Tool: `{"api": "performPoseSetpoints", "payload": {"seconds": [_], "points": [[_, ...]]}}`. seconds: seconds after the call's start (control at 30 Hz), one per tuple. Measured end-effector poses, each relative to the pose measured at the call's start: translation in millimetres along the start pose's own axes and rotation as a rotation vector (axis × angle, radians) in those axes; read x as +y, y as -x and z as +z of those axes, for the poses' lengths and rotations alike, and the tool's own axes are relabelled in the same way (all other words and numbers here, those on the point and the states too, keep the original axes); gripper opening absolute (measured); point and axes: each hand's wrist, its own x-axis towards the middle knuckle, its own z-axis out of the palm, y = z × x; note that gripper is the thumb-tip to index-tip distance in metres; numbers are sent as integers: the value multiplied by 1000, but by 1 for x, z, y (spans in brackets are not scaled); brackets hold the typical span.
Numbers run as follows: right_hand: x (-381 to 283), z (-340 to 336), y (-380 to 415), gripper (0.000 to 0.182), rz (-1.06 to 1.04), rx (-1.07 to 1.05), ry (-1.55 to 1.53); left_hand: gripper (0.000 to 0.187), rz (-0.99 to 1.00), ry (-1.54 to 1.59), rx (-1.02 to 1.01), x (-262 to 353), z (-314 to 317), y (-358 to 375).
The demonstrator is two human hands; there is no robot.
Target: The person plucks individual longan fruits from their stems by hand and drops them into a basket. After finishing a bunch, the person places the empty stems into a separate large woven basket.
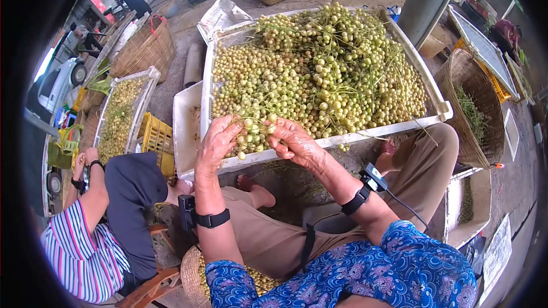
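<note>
My left hand is closed round the stems of a small bunch of round yellow-green fruit, held over the near edge of a large white mesh tray. Facing it, my right hand has thumb and forefinger pinched at a single pale fruit on the right side of the bunch. Loose fruit covers the left part of the tray. Stemmed clusters are heaped towards the back and right. Exactly how my left fingers grip the stems is partly hidden.
A co-worker in a striped shirt sits at my left by a smaller fruit tray. A wicker basket with green stems stands at my right. Fruit fills another basket by my lap. A metal post rises behind the tray.
</note>
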Motion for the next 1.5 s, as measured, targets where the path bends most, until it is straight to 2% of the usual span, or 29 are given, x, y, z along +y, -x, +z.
{"api": "performPoseSetpoints", "payload": {"seconds": [0.03,0.1,0.2,0.3,0.33,0.43,0.5,0.57,0.6,0.63,0.8,0.87,0.9,0.97,1.0,1.1,1.17,1.3,1.33,1.37,1.43,1.5], "points": [[1,-1,-2,26,-6,20,36,21,2,2,-1,-1,-2,0],[-2,-3,0,22,-15,0,77,21,34,-10,-147,1,-9,-1],[-7,3,8,21,-52,46,-5,21,10,-19,-53,-5,-8,-2],[-8,0,16,24,-44,-40,-105,21,45,-95,-102,-1,-10,-2],[-3,-8,16,30,-75,4,-187,21,48,-97,-101,0,-12,-2],[-6,-19,20,27,-95,-35,-234,22,30,18,-38,1,-19,-1],[-9,-16,20,25,-107,-120,-206,23,72,-1,16,1,-17,0],[-12,-2,15,23,-107,1,-76,24,36,-22,38,5,-11,5],[-12,0,12,22,-104,23,-1,22,23,-74,-27,5,-11,4],[-11,1,11,22,-107,24,-1,20,9,-127,-92,5,-11,4],[-13,10,5,19,-164,98,108,18,108,-221,-158,-4,-7,-3],[-15,7,3,16,-196,134,142,18,82,-192,-134,-7,-6,-4],[-16,4,4,16,-192,133,142,19,57,-164,-105,-7,-6,-4],[-19,-4,7,12,-213,-23,68,20,51,-146,-38,-5,-6,1],[-19,-8,9,12,-202,-44,33,21,47,-131,22,-4,-6,3],[-17,-19,16,13,-134,-164,-29,23,96,-215,40,-1,-6,3],[-11,-25,18,16,-101,-169,-58,25,62,-158,14,7,-7,5],[-8,-11,16,22,-64,-148,-66,25,31,-93,-74,-5,-15,-6],[-7,-6,13,24,-28,-69,-24,25,31,-89,-96,-12,-16,-10],[-6,-2,12,26,7,11,19,22,42,-140,-61,-21,-15,-14],[-7,2,9,28,30,10,34,21,53,-191,-28,-19,-11,-15],[-6,4,6,25,69,10,59,19,196,-303,-152,-13,-6,-15]]}}
